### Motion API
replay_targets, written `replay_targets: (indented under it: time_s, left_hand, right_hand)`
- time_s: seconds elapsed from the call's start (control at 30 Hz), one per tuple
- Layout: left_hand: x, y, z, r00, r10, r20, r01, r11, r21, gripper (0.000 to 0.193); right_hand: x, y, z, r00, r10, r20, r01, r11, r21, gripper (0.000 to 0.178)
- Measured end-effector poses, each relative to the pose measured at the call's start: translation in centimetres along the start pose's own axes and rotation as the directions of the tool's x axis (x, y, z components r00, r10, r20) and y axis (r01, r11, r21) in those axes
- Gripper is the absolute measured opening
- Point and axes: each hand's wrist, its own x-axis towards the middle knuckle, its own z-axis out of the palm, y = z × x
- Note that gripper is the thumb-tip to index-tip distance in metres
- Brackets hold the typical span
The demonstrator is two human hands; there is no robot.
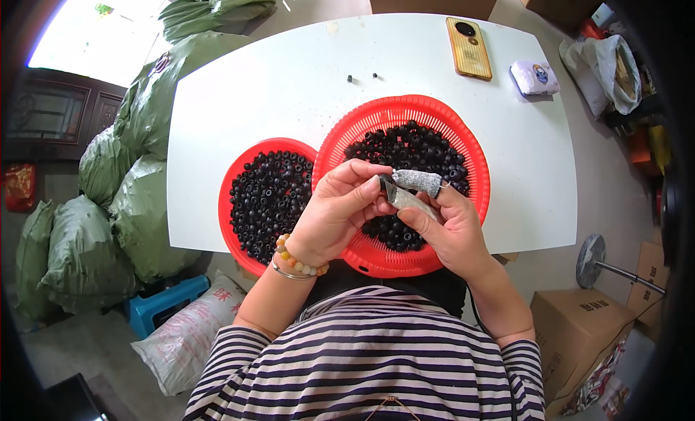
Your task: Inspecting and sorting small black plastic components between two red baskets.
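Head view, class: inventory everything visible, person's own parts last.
Table: one, white, centre
Baskets: at least two, red, table front
Pieces: many, black, in baskets
Loose bits: two, dark, tabletop
Phone: one, yellow, tabletop
Pack: one, lilac, beside phone
Sacks: several, green and white, left
Stool: one, blue, left
Boxes: several, brown, top, right
Unclear held object: one, pale, centre
Finger cover: one, grey, centre
Bracelets: two, amber, silver, left wrist
Shirt: one, striped, bottom
Left hand: one, bare, centre
Right hand: one, partly covered, centre

Sacks (87,247), cartons (575,338) and black parts (268,196) suggest a workshop.
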Motion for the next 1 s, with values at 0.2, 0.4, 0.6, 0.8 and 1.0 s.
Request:
replay_targets:
  time_s: [0.2,0.4,0.6,0.8,1.0]
  left_hand:
    - [0.0,0.1,0.4,0.997,0.078,-0.016,-0.076,0.991,0.112,0.018]
    - [0.3,-0.1,0.1,0.995,0.087,-0.054,-0.077,0.984,0.16,0.013]
    - [0.6,-0.5,-0.5,0.984,0.175,-0.025,-0.164,0.957,0.239,0.01]
    - [0.8,-0.6,-0.6,0.969,0.247,-0.012,-0.231,0.919,0.319,0.009]
    - [0.6,-0.8,-0.6,0.983,0.181,-0.03,-0.173,0.969,0.175,0.009]
  right_hand:
    - [0.1,0.3,0.0,1.0,0.015,-0.009,-0.015,0.999,0.031,0.029]
    - [0.3,0.1,-0.4,0.99,0.138,0.014,-0.138,0.984,0.111,0.028]
    - [0.3,0.1,0.3,0.992,0.126,-0.025,-0.117,0.969,0.217,0.026]
    - [0.4,0.3,0.8,0.989,0.12,-0.081,-0.103,0.977,0.185,0.023]
    - [0.8,0.3,0.8,0.994,0.099,-0.051,-0.089,0.98,0.179,0.023]
